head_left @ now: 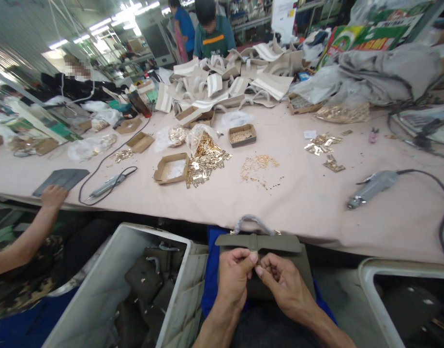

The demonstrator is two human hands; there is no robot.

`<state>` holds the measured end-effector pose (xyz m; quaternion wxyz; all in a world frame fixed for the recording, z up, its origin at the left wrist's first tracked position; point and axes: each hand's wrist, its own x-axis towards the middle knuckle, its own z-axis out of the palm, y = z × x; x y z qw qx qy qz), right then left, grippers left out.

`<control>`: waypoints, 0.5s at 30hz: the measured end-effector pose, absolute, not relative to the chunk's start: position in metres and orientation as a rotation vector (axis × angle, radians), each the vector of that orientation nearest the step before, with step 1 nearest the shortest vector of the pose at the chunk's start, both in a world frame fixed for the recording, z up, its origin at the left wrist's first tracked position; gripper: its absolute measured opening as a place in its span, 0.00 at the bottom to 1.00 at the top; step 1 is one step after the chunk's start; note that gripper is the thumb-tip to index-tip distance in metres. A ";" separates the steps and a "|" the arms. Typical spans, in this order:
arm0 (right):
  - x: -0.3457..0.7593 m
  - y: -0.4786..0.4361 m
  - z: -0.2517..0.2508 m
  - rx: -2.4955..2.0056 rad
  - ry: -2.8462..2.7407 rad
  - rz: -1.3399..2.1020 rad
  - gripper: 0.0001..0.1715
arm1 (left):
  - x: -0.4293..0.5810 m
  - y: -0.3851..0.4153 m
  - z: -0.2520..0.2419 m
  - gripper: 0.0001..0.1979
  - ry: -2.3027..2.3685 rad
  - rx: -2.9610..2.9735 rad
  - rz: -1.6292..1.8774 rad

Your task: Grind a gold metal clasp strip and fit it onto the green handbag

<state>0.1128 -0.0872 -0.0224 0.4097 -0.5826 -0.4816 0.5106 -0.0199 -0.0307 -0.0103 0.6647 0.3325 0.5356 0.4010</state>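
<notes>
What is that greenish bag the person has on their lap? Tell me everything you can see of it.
The bag is a small olive-grey handbag, seemingly of leather or something like it. It lies on the person's lap against the table edge, its flap facing up. A narrow strap runs down the middle of the flap. A grey wrapped handle arches above its top, resting on the table edge. The left hand and right hand meet at the strap's lower end, fingers pinching there; what they pinch is too small to tell.
</notes>
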 end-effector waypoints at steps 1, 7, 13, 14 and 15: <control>0.112 -0.087 -0.022 -1.475 -1.224 1.287 0.22 | -0.020 -0.031 -0.010 0.15 1.209 0.725 0.901; 0.108 -0.088 -0.021 -1.473 -1.175 1.374 0.21 | -0.017 -0.032 -0.012 0.15 1.168 0.602 0.904; 0.114 -0.093 -0.022 -1.425 -1.137 1.600 0.26 | -0.016 -0.034 -0.013 0.16 1.168 0.567 0.911; 0.116 -0.094 -0.022 -1.411 -1.122 1.622 0.26 | -0.016 -0.034 -0.013 0.16 1.168 0.562 0.905; 0.118 -0.095 -0.021 -1.417 -1.110 1.600 0.25 | -0.017 -0.034 -0.013 0.17 1.170 0.556 0.899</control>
